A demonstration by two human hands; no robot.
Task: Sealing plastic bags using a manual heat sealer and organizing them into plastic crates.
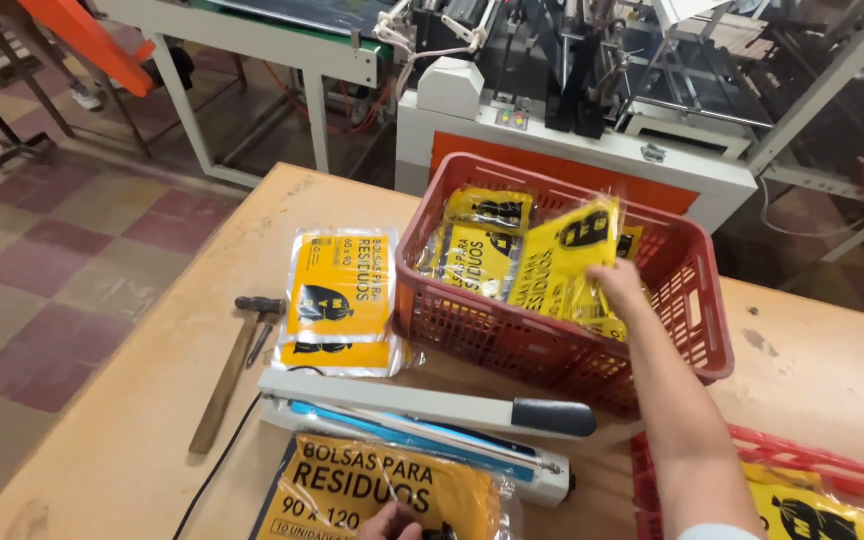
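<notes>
Right hand (pixel 617 285) is stretched out over the red plastic crate (pixel 697 330), fingers closed on a yellow bag pack (pixel 564 262) that it holds at the crate's near-right side, tilted, its top edge sticking up above the rim. More yellow packs (pixel 482 240) stand or lean inside the crate towards its left and back. Left hand (pixel 392 522) sits at the bottom edge, mostly cut off; fingertips press on a larger yellow pack (pixel 382 495) lying flat on the table just in front of the heat sealer (pixel 422 425) — can't tell whether it grips that pack or only rests on it. Sealer is white with a blue strip and a black handle end, arm raised a little, lying across the table between the big pack and the crate; a black cable (pixel 222 470) runs off it to the lower left. A short stack of clear-and-yellow packs (pixel 340 300) lies flat just left of the crate, touching or nearly touching its wall. A wooden-handled hammer (pixel 232 365) lies left of that stack, head away from the person. A second red crate (pixel 802 480) with yellow packs shows at the bottom right, partly behind the right forearm. All on a wooden table (pixel 132 440); a white and orange machine (pixel 572 150) stands behind it.
</notes>
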